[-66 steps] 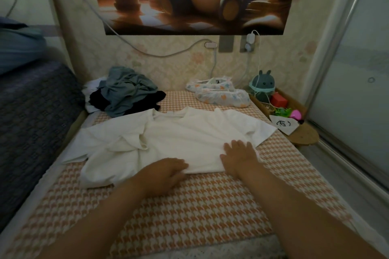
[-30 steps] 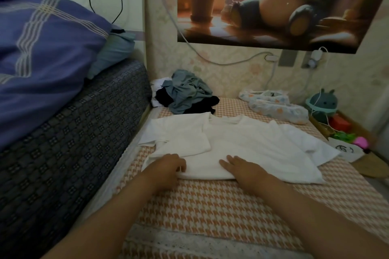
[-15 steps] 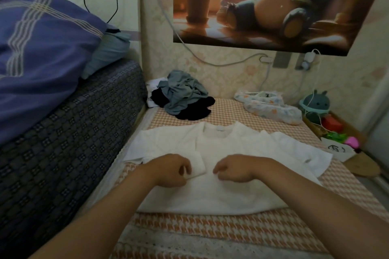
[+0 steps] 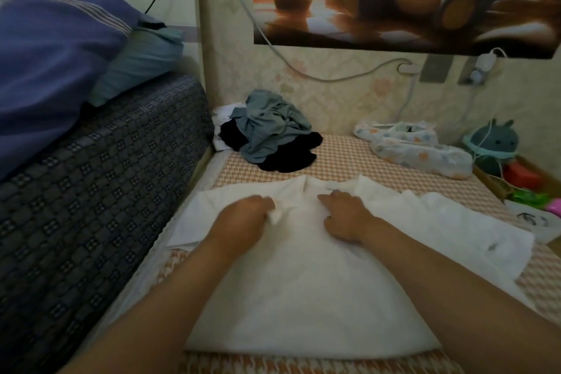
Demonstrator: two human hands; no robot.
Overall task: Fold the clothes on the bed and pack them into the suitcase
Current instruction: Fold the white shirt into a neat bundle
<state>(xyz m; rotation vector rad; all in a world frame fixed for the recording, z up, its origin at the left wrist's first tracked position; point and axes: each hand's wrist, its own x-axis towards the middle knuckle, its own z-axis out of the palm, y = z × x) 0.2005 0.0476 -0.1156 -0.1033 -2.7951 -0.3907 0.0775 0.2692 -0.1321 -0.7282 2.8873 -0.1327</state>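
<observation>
White shirt (image 4: pixel 303 297), soft, rumpled fold pinched by left hand (image 4: pixel 243 218)

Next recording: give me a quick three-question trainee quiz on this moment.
1. True or false: the left hand pinches a fold of the white shirt.
2. Which lies nearer the wall? A) the white shirt B) the grey-green and black clothes pile
3. Fill in: the right hand rests on the shirt near its ____ end (collar or hem).
Key: 1 true; 2 B; 3 collar.
</observation>
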